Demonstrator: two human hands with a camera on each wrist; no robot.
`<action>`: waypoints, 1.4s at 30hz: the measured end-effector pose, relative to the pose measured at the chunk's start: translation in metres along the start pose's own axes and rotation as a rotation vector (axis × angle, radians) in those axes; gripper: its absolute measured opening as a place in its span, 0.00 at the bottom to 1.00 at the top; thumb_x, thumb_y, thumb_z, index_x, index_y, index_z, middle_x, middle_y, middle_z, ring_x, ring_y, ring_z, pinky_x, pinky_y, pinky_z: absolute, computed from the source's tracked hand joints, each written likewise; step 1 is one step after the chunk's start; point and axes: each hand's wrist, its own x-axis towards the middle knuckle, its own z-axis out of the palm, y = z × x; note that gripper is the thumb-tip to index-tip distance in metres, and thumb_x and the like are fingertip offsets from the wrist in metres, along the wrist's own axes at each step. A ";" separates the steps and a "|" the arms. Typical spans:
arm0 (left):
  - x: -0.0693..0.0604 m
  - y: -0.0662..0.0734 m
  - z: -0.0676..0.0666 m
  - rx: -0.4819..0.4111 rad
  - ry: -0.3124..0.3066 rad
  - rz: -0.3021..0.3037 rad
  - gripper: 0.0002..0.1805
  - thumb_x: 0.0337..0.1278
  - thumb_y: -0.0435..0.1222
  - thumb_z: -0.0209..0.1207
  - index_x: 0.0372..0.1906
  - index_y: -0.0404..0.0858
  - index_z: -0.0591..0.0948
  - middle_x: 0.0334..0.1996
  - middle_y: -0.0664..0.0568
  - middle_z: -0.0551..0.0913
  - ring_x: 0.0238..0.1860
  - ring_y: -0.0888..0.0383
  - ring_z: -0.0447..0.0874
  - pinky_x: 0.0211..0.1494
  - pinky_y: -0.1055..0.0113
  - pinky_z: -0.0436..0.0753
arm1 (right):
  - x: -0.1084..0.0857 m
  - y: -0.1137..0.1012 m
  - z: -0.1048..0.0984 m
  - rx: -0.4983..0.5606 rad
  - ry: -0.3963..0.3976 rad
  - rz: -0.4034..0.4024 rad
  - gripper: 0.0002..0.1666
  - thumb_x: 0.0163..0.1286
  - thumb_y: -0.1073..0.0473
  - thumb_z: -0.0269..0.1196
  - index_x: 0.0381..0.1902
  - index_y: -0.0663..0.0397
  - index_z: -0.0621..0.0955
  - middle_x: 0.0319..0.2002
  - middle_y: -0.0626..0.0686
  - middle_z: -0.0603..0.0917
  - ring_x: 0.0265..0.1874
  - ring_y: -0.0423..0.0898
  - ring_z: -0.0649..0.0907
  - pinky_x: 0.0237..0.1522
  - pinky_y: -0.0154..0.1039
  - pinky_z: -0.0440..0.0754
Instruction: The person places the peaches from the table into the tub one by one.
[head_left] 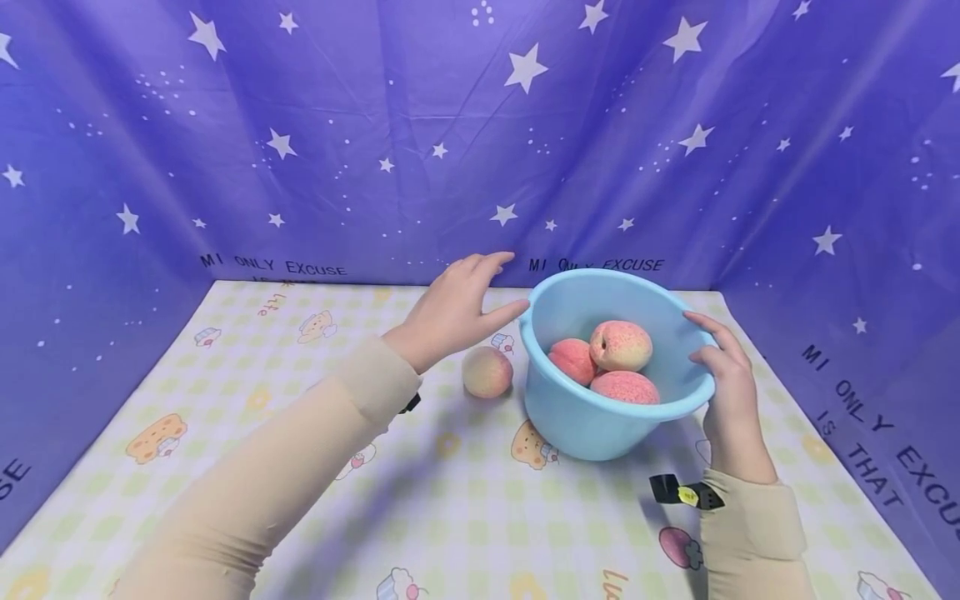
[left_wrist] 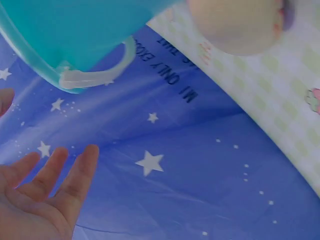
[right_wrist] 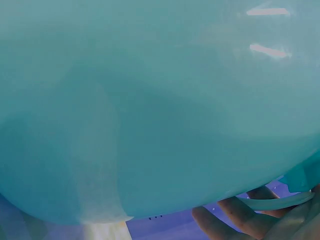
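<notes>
A light blue plastic bucket [head_left: 592, 429] stands on the table, its rim sloping down to the right. Inside lie three pink-and-yellow peaches [head_left: 622, 345]. At its right side my right hand [head_left: 731, 392] grips the rim, fingers curled over the edge; in the right wrist view the bucket wall [right_wrist: 160, 125] hides much of the scene, with fingers [right_wrist: 245, 217] by a handle. My left hand [head_left: 457, 308] is spread beside the left rim, thumb close to it, holding nothing. Another peach [head_left: 487, 372] sits on the cloth below that hand, left of the bucket.
A green-and-white checked tablecloth [head_left: 247, 433] with cartoon prints covers the table. Purple curtains [head_left: 450, 100] with white stars hang behind and at both sides. The left wrist view shows a pale handle [left_wrist: 95, 78] on the bucket.
</notes>
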 end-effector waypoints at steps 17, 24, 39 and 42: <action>-0.023 -0.037 0.024 0.062 -0.086 -0.097 0.41 0.62 0.56 0.61 0.73 0.37 0.65 0.65 0.40 0.74 0.66 0.43 0.72 0.71 0.51 0.71 | 0.000 0.000 0.001 -0.029 0.015 0.009 0.37 0.62 0.69 0.43 0.66 0.37 0.75 0.72 0.48 0.64 0.67 0.46 0.66 0.43 0.23 0.74; -0.030 -0.044 0.036 0.066 -0.131 -0.144 0.44 0.60 0.59 0.60 0.72 0.37 0.66 0.66 0.39 0.74 0.66 0.41 0.72 0.69 0.50 0.72 | 0.000 0.000 0.000 -0.031 0.014 0.008 0.37 0.62 0.69 0.43 0.66 0.37 0.75 0.72 0.48 0.64 0.66 0.45 0.66 0.43 0.24 0.74; -0.035 -0.052 0.062 0.052 -0.188 -0.178 0.48 0.56 0.63 0.62 0.72 0.36 0.65 0.66 0.38 0.72 0.67 0.40 0.71 0.71 0.50 0.71 | -0.002 -0.003 0.002 -0.017 0.014 0.015 0.36 0.63 0.69 0.44 0.66 0.37 0.76 0.72 0.48 0.64 0.62 0.43 0.69 0.33 0.24 0.75; -0.036 -0.052 0.067 0.050 -0.201 -0.179 0.48 0.55 0.63 0.62 0.72 0.36 0.65 0.67 0.38 0.72 0.67 0.40 0.71 0.71 0.50 0.71 | -0.002 -0.003 0.002 -0.017 0.013 0.013 0.37 0.63 0.69 0.44 0.66 0.37 0.76 0.71 0.48 0.64 0.64 0.45 0.68 0.37 0.23 0.75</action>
